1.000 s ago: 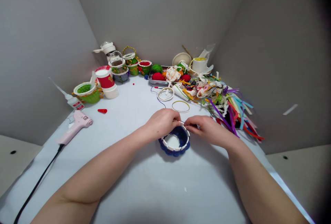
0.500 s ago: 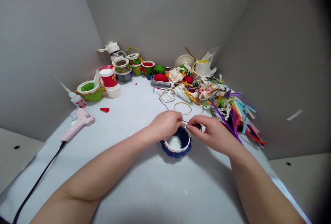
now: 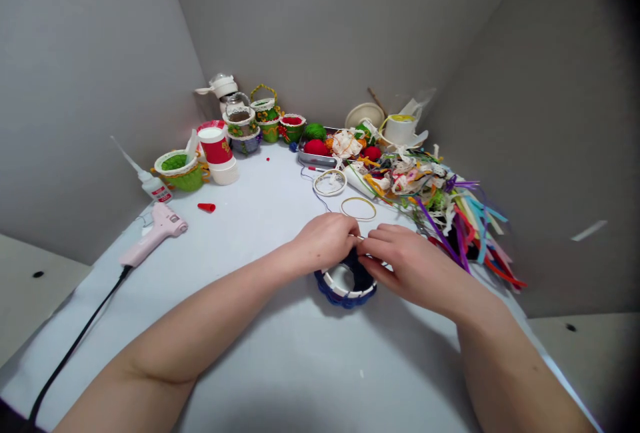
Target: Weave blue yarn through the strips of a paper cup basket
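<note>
A small round basket [image 3: 345, 298], wound with dark blue yarn over white upright strips, stands on the table in front of me. My left hand [image 3: 330, 241] is closed on its far rim, fingertips bent over the edge. My right hand [image 3: 403, 256] is closed beside it, thumb and fingers pinched at the far right of the rim, close to the left fingertips. Half a second ago a dark blue strand ran between the hands to the right fingertips; now the fingers mostly cover it. Dark blue yarn shows inside the basket, under the right hand.
A pink glue gun [image 3: 155, 233] with a black cord and a glue bottle [image 3: 156, 186] lie left. Decorated small baskets [image 3: 183, 176] stand behind. Further back are a metal tray [image 3: 317, 159] of yarn balls, two hoops [image 3: 359, 208] and a ribbon heap [image 3: 450, 199].
My right hand has moved in towards the left one, and its fingers now reach over the basket's rim. The strand between the hands is no longer plain. The whole view has shifted slightly.
</note>
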Demonstrator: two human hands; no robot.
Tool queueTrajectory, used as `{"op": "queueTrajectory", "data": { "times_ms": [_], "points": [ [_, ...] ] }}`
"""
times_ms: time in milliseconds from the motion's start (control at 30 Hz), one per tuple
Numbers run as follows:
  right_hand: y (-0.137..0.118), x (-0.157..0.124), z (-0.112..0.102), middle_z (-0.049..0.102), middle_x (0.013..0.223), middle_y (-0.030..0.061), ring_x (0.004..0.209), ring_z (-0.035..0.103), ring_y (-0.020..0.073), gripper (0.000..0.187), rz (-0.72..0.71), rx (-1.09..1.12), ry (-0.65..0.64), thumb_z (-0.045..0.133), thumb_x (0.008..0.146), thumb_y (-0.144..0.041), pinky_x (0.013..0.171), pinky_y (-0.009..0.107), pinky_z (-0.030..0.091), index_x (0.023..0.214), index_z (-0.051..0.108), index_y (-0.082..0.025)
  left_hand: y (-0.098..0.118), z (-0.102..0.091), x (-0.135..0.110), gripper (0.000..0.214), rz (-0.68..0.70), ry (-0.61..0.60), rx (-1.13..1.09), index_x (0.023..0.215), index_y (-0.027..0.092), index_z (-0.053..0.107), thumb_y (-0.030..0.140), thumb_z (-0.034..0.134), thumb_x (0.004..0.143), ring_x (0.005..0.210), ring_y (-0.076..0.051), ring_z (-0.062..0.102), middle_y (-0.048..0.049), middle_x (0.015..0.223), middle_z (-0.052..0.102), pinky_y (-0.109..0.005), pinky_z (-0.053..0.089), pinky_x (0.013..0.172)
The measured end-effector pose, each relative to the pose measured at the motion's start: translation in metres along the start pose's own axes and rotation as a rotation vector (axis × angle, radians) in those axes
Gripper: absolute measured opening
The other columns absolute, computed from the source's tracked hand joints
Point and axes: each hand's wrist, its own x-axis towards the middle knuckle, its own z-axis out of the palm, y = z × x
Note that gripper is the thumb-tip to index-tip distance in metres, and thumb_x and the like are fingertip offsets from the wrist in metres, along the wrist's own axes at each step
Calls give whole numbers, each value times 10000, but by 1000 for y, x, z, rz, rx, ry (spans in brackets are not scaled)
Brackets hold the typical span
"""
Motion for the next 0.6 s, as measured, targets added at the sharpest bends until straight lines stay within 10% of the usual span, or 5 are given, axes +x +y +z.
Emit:
{"op": "queueTrajectory", "data": {
  "times_ms": [600],
  "points": [
    [9, -21, -6, 616, 775, 67, 754, 535, 193, 195, 12, 150, 13, 446, 907, -236, 659, 318, 399, 858, 631, -200, -1, -1, 0, 216, 0, -10, -27, 826, 190, 664, 323, 495, 829, 799, -178, 597, -34, 831, 689, -264, 435, 696]
  ]
}}
